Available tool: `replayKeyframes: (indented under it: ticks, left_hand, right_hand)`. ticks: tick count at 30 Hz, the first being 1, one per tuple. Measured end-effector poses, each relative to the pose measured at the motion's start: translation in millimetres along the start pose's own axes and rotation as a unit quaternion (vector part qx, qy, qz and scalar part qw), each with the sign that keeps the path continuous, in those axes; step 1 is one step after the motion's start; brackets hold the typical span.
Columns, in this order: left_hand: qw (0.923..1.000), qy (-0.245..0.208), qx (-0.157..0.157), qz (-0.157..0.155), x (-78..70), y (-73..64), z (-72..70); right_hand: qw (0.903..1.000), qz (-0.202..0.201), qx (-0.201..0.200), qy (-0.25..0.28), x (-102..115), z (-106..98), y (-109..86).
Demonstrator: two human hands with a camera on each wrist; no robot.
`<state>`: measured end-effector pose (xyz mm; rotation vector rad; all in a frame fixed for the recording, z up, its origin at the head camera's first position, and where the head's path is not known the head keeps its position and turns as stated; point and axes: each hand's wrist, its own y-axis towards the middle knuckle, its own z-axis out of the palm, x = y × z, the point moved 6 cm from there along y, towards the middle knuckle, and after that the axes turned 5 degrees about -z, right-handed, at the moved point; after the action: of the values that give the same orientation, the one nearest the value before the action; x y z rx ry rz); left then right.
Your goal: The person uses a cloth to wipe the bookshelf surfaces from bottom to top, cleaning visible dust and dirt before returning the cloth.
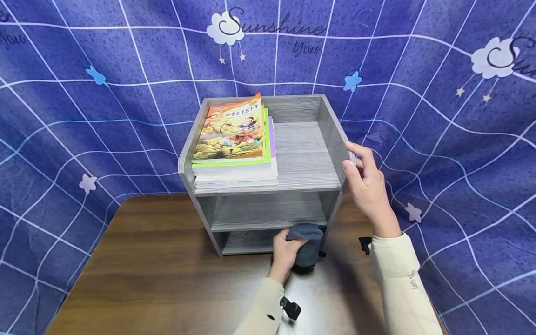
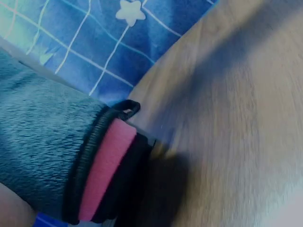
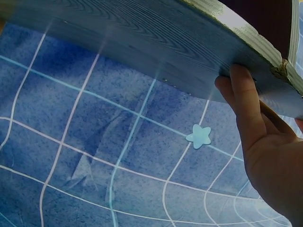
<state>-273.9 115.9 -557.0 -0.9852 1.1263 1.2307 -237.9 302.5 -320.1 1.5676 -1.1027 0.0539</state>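
A grey wood-grain shelf unit (image 1: 299, 153) stands on the table against a curtain. At its lower right front, my left hand (image 1: 284, 251) grips a folded, plush grey-blue cloth piece (image 1: 309, 246). The left wrist view shows that cloth (image 2: 42, 127) close up, with a pink band, black trim and a small black loop at one end; I cannot tell its kind. My right hand (image 1: 369, 184) holds the front edge of the right side panel, thumb on the inner face. In the right wrist view its fingers (image 3: 244, 85) lie against the panel's outer face (image 3: 142, 47).
A stack of books (image 1: 234, 172) fills the left part of the top compartment. Brown wooden tabletop (image 1: 146, 265) extends around the shelf unit. Behind and at both sides hangs a blue curtain (image 1: 167, 56) with white lines and stars. Black straps hang at both sleeves.
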Motion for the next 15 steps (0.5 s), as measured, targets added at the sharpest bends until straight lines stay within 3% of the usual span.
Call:
replayKeyframes:
  ticks: [6,10,15]
  left_hand:
    - [0.9979,-0.044,-0.026,0.039,-29.4,-11.8,-23.6]
    - [0.9959,-0.06,-0.046,0.05,-31.7,-11.7,-41.3]
    - [0.9934,-0.077,-0.07,0.048,-18.8,-1.7,-72.4]
  right_hand:
    - [1.0,0.003,-0.003,-0.001,0,-1,0.4]
    - [1.0,0.004,0.001,0.002,0,0,0.7]
    - [0.9999,0.011,0.0,0.002,0,0,0.7]
